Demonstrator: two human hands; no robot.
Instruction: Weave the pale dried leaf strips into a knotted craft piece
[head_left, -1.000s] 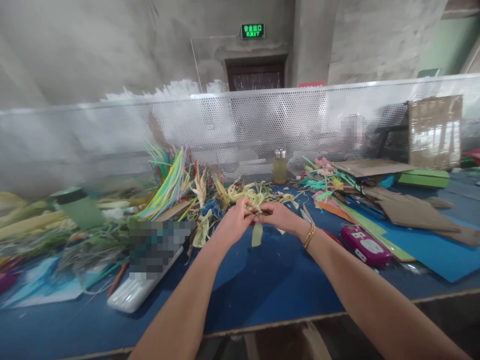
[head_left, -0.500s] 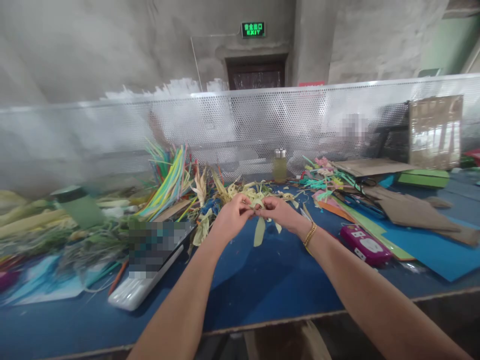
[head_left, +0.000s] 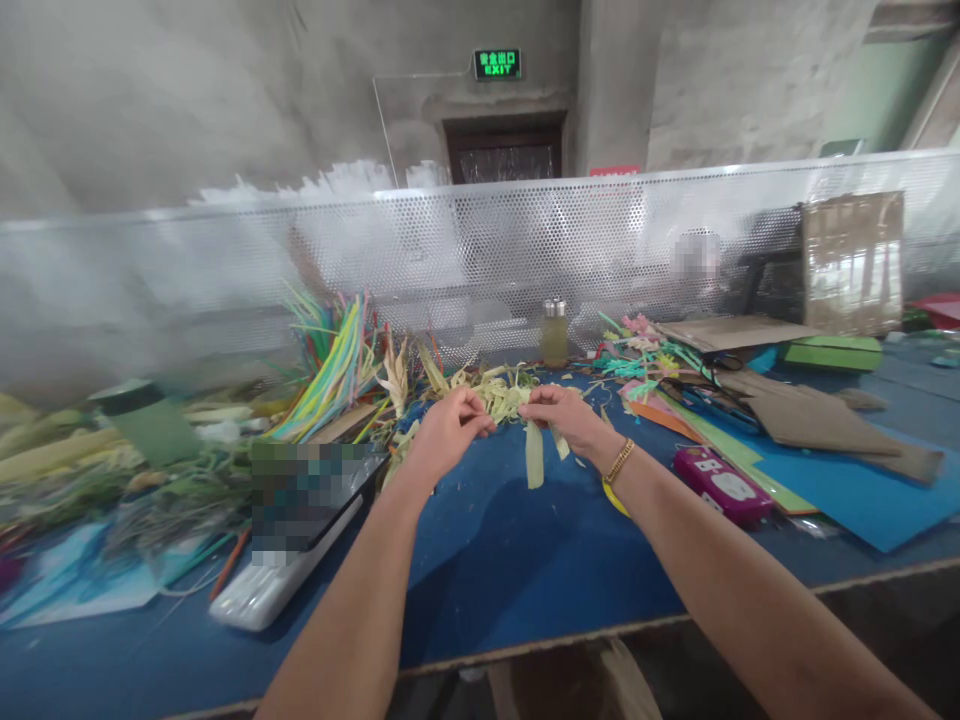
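My right hand (head_left: 566,418), with a gold bracelet at its wrist, pinches a pale green strip that looks like corn husk (head_left: 534,458). The strip's wide end hangs down over the blue table, and a shorter piece dangles beside it. To its left, my left hand (head_left: 451,432) is closed with thumb and fingertips together; whatever they hold is too small to make out. A gap separates the two hands. Just behind them lies a heap of pale husk scraps (head_left: 499,393), partly hidden by my fingers.
Left stand a bundle of colourful pipe cleaners (head_left: 330,370), a phone on a white power bank (head_left: 259,592) and a green cup (head_left: 150,425). A glass bottle (head_left: 554,338) is behind. On the right are a purple case (head_left: 721,486), cardboard (head_left: 817,415) and blue paper (head_left: 870,500).
My hands have moved apart: the left slightly left, the right slightly right with the husk strip. A yellow round edge now shows beside my right wrist. The view has shifted slightly.
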